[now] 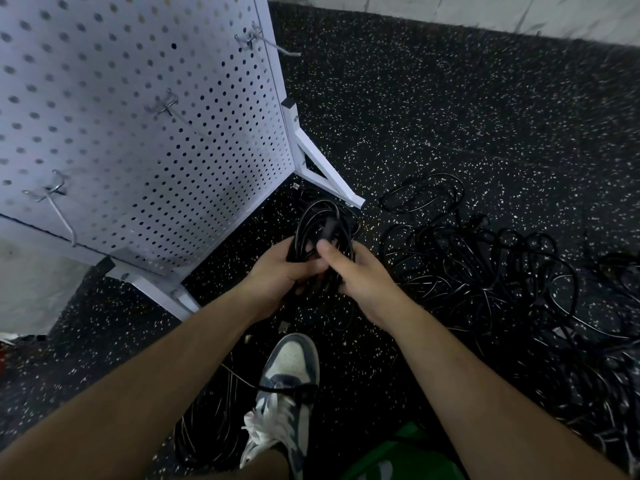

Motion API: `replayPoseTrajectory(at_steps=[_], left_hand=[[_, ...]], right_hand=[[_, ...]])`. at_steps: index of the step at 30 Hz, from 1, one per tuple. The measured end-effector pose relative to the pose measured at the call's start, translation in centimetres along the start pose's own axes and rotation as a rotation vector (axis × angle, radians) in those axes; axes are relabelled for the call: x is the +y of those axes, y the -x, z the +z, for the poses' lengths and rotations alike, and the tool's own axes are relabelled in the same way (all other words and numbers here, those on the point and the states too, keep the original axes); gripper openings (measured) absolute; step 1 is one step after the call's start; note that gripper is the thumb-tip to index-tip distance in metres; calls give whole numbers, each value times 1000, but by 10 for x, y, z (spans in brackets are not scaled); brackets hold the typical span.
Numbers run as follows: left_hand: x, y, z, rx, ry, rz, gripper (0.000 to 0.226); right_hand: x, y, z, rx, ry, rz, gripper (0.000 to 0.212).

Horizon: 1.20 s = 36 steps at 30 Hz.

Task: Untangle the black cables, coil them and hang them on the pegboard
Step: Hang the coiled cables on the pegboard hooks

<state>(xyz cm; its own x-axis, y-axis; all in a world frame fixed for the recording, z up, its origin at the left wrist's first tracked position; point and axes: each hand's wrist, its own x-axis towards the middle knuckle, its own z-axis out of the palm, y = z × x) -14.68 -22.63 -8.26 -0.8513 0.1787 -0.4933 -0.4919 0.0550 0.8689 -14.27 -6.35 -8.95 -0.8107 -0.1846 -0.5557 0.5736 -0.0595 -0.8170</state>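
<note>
Both hands (313, 268) grip the coiled cable (323, 230): limp, light, springy; pinch all loops together at the bottom.

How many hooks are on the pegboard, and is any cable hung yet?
3 hooks, all bare: one upper right, one at the middle of the pegboard, one lower left. More may lie outside the frame.
</note>
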Motion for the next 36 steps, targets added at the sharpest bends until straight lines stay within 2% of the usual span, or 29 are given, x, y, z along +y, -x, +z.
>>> replayPoseTrajectory(at_steps=[3,7,11,14,18,20,22,24,26,30,32,36], left_hand=[[-1,0,3,26,-54,18,17],[1,5,-3,-100,102,-35,7],[-1,4,-5,-131,229,-53,17],[-4,2,-3,-113,241,-71,10],[-5,2,4,-44,90,-43,17],[-5,2,8,-29,37,-37,18],[-6,1,10,-1,93,-50,17],[-7,-1,8,96,122,-68,17],[-9,-2,5,177,148,-99,22],[-13,-2,5,163,280,-119,24],[-16,-1,5,148,315,-88,22],[-18,2,5,170,177,-19,22]], right_hand=[[7,-5,3,40,55,-84,30],[2,-4,4,34,-63,-91,16],[-5,-1,6,-12,-189,-39,21],[-9,1,7,13,-218,0,26],[-8,4,11,2,-181,11,35],[-5,1,14,80,-170,-21,29],[-2,-5,12,186,-153,-26,20],[-2,-10,8,224,-157,4,13],[-5,-10,5,168,-209,43,11],[-12,-9,-3,57,-242,115,12],[-10,-10,-8,5,-145,127,11],[-3,-10,-10,-23,90,179,19]])
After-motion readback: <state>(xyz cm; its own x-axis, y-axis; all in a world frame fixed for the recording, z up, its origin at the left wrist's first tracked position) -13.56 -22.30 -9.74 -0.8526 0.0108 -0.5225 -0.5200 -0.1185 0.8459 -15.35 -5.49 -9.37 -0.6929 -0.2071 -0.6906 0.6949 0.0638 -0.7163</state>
